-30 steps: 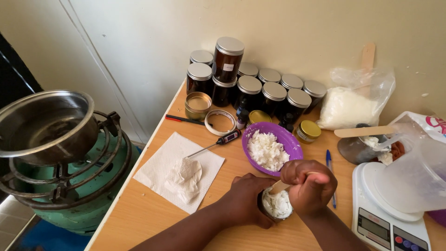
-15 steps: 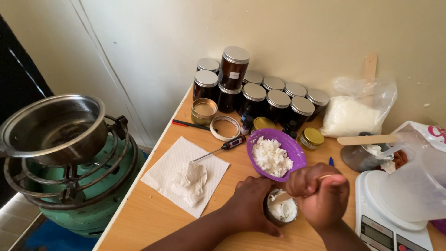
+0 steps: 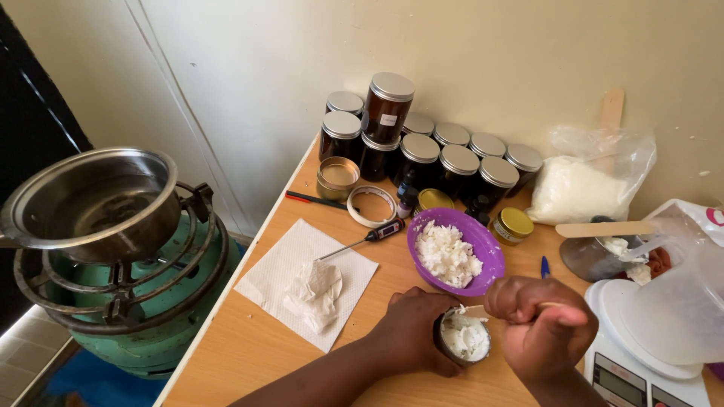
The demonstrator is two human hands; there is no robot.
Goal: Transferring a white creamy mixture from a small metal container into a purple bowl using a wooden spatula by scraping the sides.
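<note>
My left hand [image 3: 411,330] wraps around a small round tin [image 3: 463,338] filled with white waxy stuff, steadying it on the wooden table [image 3: 241,354]. My right hand [image 3: 541,325] is closed on a thin stick [image 3: 473,307] whose tip pokes into the tin's white filling. Just behind the tin stands a purple bowl [image 3: 489,252] holding white flakes.
Several dark jars with silver lids [image 3: 422,151] stand at the back. A probe thermometer [image 3: 362,240], white paper with a crumpled tissue [image 3: 313,290], a bag of white flakes [image 3: 577,188] and a scale [image 3: 641,369] surround me. A steel pot [image 3: 90,203] sits on a green gas burner at left.
The view has shifted slightly. My right hand has moved the stick a little to the right over the tin; my left hand keeps its hold.
</note>
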